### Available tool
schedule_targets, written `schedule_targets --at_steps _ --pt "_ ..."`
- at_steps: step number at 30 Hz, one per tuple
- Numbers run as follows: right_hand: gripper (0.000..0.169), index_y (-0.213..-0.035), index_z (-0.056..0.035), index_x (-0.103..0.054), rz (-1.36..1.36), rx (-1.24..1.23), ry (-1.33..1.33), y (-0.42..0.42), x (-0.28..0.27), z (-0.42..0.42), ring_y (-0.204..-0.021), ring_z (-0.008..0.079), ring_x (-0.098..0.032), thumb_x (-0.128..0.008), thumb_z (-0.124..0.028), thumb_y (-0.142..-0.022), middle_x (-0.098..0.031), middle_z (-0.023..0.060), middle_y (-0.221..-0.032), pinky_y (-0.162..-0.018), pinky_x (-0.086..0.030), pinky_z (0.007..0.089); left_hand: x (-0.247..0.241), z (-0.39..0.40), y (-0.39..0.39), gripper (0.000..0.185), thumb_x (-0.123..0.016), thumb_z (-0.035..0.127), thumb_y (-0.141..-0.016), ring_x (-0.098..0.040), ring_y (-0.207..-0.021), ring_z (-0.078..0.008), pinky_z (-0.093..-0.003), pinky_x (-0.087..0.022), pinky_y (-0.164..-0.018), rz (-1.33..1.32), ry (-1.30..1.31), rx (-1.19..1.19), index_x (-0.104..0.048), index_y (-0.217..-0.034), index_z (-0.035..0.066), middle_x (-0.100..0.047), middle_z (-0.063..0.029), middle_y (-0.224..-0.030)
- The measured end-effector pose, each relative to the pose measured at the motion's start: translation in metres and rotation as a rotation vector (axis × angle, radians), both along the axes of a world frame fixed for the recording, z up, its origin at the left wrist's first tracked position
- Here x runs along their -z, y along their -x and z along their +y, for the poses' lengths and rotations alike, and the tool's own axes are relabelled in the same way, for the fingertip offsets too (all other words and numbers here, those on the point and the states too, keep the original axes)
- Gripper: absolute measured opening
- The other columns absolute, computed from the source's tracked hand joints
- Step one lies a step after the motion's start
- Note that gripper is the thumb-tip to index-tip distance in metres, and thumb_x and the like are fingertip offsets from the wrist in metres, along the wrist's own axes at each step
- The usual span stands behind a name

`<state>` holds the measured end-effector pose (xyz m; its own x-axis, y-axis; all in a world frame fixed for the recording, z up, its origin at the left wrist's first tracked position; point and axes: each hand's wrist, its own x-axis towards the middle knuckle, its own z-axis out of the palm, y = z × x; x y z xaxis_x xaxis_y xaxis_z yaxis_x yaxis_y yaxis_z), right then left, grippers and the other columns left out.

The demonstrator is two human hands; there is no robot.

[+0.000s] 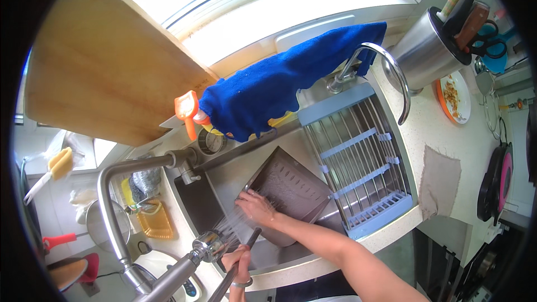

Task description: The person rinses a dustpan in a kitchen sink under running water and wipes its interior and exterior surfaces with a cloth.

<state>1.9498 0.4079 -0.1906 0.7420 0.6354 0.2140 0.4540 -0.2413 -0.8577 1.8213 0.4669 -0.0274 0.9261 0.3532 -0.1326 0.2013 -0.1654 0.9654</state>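
Note:
A brownish-grey rectangular plastic box [289, 184] with slots along one wall lies tilted in the steel sink [226, 176]. My right hand [256, 208] is at its left corner, fingers bent at the rim; whether they grip it is unclear. Water sprays past this hand from the chrome spray head [208, 245] of a jointed faucet [121, 184]. Below the spray, my left hand [237, 261], with a bangle at the wrist, is closed around a long dark bar-like piece [253, 238]. That piece slants out of the bottom of the view.
A blue and steel drying rack [356, 167] spans the sink's right side. Behind hangs a blue cloth [256, 88] beside an orange spray trigger [187, 109]. A curved chrome tap [394, 67], knife holder [436, 50], food plate [459, 94] and grey cloth [440, 180] stand right.

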Motion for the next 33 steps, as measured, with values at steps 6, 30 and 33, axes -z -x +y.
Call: schedule_targets --at_steps 6,30,33 --pt "0.017 -0.092 -0.0047 -0.064 -0.062 -0.136 0.09 -0.026 0.002 0.009 -0.1 0.0315 -0.054 -0.059 -0.005 -0.076 -0.055 0.0104 -0.098 -0.086 -0.049 0.0392 -0.002 -0.003 0.0 0.042 -0.054 0.011 -0.086 -0.031 -0.046 -0.015 -0.0328 -0.036 -0.057 0.015 -0.054 0.0 -0.035 -0.05 -0.001 -0.036 -0.0049 -0.048" --pt "0.016 -0.095 -0.0107 -0.064 -0.209 -0.494 0.178 -0.001 0.005 -0.01 -0.111 0.0285 -0.05 -0.061 -0.012 -0.08 -0.058 0.0064 -0.112 -0.098 -0.038 0.0447 -0.006 -0.01 -0.009 0.035 -0.054 0.007 -0.083 -0.034 -0.044 -0.0167 -0.0325 -0.043 -0.064 -0.015 -0.019 -0.019 -0.04 -0.052 -0.003 -0.036 -0.0054 -0.047" --pt "0.015 -0.095 -0.0117 -0.065 -0.14 -0.622 0.209 0.002 -0.006 -0.015 -0.11 0.0276 -0.05 -0.061 -0.013 -0.08 -0.059 0.0059 -0.11 -0.097 -0.037 0.044 -0.002 -0.007 -0.002 0.036 -0.054 0.007 -0.084 -0.034 -0.044 -0.017 -0.0331 -0.043 -0.063 -0.014 -0.028 -0.014 -0.04 -0.052 -0.003 -0.036 -0.0056 -0.048"
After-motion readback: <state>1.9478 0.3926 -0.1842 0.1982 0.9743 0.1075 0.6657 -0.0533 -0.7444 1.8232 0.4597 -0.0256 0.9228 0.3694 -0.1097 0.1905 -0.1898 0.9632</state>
